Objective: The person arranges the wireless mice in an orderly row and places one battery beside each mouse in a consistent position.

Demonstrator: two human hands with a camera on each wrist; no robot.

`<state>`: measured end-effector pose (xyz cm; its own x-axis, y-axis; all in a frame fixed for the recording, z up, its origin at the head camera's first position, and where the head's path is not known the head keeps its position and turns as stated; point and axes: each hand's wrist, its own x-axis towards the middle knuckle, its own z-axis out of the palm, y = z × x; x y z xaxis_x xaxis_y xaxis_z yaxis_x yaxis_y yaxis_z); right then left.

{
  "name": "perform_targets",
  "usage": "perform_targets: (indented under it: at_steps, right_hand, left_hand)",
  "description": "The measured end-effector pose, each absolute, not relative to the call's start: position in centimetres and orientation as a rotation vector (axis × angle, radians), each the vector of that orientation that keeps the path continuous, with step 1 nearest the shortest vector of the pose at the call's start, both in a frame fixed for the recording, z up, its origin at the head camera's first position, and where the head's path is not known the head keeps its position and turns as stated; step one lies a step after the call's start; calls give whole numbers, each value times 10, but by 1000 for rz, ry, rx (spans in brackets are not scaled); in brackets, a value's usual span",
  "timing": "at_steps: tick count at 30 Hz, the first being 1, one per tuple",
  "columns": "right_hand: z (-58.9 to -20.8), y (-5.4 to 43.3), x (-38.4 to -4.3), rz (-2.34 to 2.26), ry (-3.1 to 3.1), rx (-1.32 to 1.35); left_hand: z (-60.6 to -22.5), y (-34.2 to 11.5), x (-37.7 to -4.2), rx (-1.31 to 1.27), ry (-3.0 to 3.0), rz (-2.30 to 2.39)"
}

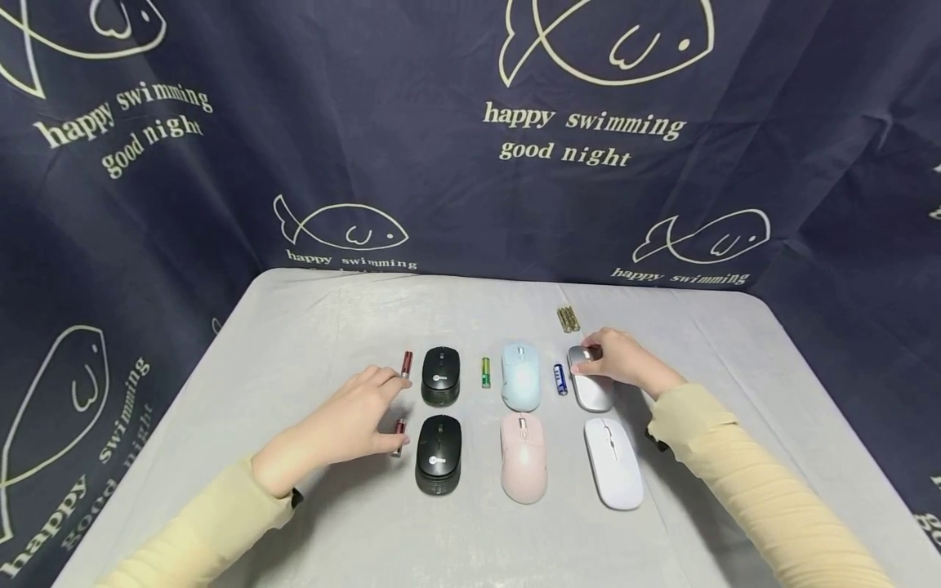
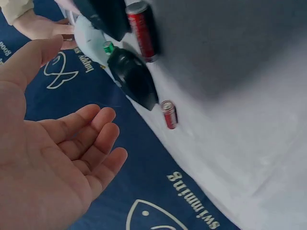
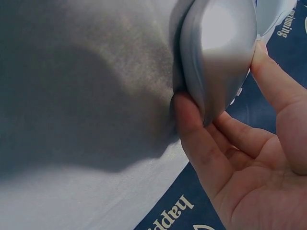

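Observation:
At the right of the table, a silver-grey mouse (image 1: 594,395) is pinched at its sides between the thumb and fingers of my right hand (image 1: 623,358). The right wrist view has the mouse's smooth back (image 3: 223,52) close up, fingertips on both edges. My left hand (image 1: 345,422) hovers beside two red batteries, its fingers relaxed and nothing in its grasp. One red battery (image 1: 408,363) lies near the fingertips, the other (image 1: 399,438) partly behind the thumb. Just right of them are two black mice, one farther away (image 1: 441,367) and one nearer (image 1: 439,447).
A light blue mouse (image 1: 520,380) and a pink mouse (image 1: 524,464) occupy the middle. A green battery (image 1: 485,373) lies left of the blue mouse, a blue battery (image 1: 560,380) to its right. A white mouse (image 1: 614,467) sits below the silver one; several gold batteries (image 1: 568,319) lie behind.

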<state>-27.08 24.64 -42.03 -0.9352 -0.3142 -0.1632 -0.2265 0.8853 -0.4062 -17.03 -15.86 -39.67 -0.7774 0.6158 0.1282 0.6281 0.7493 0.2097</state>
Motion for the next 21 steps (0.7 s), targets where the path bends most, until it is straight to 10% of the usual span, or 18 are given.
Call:
perform_targets:
  at_steps: [21]
  right_hand:
    - [-417,246,-269,-587,2837,-433]
  left_hand:
    - [-359,-131,-207,-1085,-2795,-411]
